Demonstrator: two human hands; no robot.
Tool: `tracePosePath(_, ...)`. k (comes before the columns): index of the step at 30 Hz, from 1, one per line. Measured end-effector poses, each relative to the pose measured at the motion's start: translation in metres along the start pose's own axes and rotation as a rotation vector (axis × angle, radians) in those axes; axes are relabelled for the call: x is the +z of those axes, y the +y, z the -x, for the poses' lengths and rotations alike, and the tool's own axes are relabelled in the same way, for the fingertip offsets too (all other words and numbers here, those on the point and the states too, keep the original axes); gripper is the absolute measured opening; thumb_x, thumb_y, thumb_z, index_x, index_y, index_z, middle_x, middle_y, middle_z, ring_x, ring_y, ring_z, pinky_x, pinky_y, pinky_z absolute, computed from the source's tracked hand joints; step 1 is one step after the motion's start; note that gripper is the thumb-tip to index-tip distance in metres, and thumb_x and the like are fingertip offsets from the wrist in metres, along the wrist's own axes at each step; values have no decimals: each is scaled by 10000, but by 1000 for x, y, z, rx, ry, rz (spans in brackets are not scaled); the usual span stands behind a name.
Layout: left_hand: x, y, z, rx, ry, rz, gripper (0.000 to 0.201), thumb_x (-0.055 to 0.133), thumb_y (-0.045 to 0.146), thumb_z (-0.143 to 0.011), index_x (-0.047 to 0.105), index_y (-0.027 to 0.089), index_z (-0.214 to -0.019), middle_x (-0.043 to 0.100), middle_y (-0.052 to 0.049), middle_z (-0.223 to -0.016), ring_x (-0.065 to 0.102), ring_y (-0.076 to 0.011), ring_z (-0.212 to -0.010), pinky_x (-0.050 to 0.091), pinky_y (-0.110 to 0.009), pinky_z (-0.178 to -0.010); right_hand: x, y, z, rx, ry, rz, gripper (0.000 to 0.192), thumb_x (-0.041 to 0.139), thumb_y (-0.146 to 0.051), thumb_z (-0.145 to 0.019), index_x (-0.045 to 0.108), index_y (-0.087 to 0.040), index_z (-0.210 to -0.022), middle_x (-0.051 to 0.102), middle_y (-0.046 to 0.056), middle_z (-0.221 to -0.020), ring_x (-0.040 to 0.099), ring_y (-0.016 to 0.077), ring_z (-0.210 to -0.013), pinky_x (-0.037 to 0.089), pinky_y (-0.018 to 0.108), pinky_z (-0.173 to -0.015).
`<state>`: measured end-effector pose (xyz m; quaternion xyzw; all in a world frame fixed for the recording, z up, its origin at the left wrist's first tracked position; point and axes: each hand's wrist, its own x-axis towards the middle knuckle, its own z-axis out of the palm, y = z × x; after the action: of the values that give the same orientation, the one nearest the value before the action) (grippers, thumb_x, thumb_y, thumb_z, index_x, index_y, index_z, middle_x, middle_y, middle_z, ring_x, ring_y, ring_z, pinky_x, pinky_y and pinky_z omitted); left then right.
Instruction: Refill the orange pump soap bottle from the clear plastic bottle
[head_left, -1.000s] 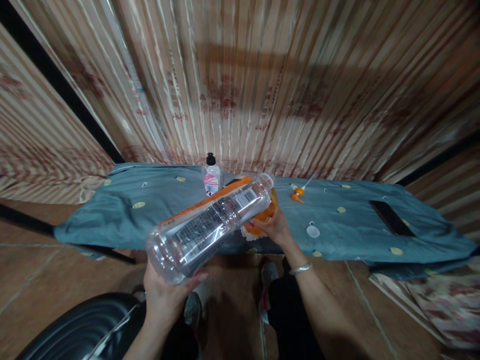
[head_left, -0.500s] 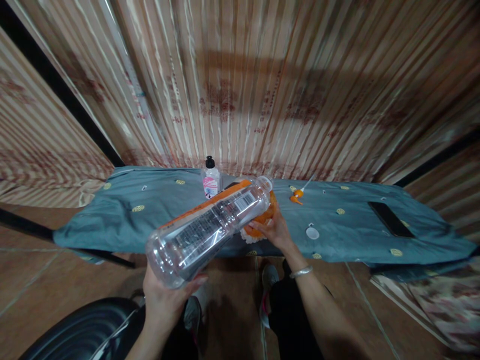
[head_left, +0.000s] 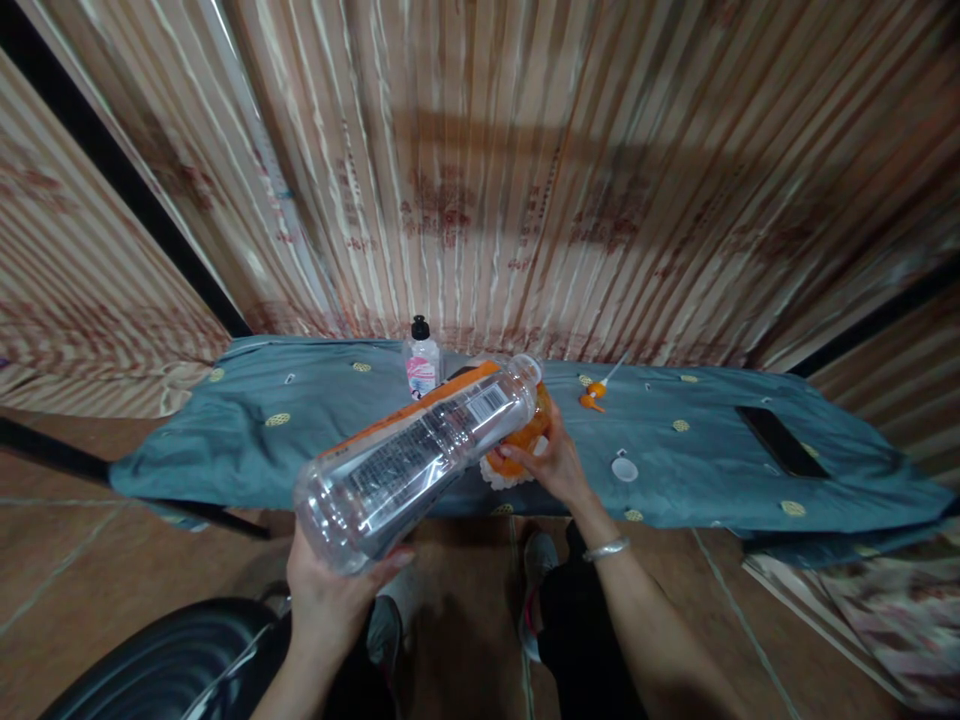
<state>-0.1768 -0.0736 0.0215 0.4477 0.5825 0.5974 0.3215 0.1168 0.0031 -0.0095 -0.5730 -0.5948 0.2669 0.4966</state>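
Barely anything has moved over the last second: your view has shifted slightly, so the blue-green cloth-covered bench (head_left: 697,490) sits a touch lower; hands and bottle keep the same pose.

Your left hand (head_left: 330,600) grips the base of a large clear plastic bottle with an orange-and-silver label (head_left: 420,460). Thumb lies along the near side of the base; remaining fingers are mostly hidden behind it. Bottle is held up on a diagonal, base in your left palm, neck toward the far right, mouth apparently uncapped.

Your right hand (head_left: 559,462) is wrapped on a translucent orange container with a white scalloped lower edge (head_left: 525,440). Thumb crosses its near face, fingers curl round the right side. Clear bottle's neck overlaps the container's top, just left of your right fingers; can't tell if the two touch. Liquid flow not readable either.

On the bench: clear bottle with black cap and pink label (head_left: 424,370) upright behind the held one; orange pump head with white tube (head_left: 594,395) lying beyond your right hand; round white disc (head_left: 624,469) right of it; flat black phone-like slab (head_left: 780,441) further right.
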Motion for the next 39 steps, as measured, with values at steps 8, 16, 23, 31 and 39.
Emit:
tracePosePath(8,2,3,3,34,23,-5,799,969,417,-305,602,174,-973,713,-48,-887,707,-251,-803,573,-373,-785,1,-4,1,-5,4,29,879,820,-544,-670,440,-218,-1393,690,125,-1278,664,336,-1162,525,506,-1000)
tracePosePath(16,13,16,13,17,64,29,842,954,529,-327,604,179,-1009,710,-40,-922,689,-227,-814,555,-352,-794,2,-1,1,17,-1,78,775,799,-545,-682,498,-215,-1316,739,119,-1160,711,332,-1057,566,475,-906)
tracePosePath(23,7,13,7,33,56,-12,803,952,496,-330,595,183,-978,718,-44,-890,711,-244,-788,583,-373,-760,3,3,1,28,-21,101,705,774,-571,-699,528,-203,-1248,750,123,-1115,722,325,-999,569,463,-874)
tracePosePath(31,8,12,8,72,51,-16,845,949,527,-322,595,182,-1008,715,-32,-877,716,-245,-751,605,-375,-700,3,2,0,12,-5,104,715,766,-595,-695,527,-214,-1251,748,114,-1135,723,320,-995,570,466,-874)
tracePosePath(39,8,11,7,34,40,28,868,962,489,-289,585,180,-1007,701,-42,-891,715,-255,-782,603,-373,-725,3,1,0,11,-3,101,673,768,-588,-700,548,-224,-1221,756,109,-1103,724,327,-976,578,469,-849)
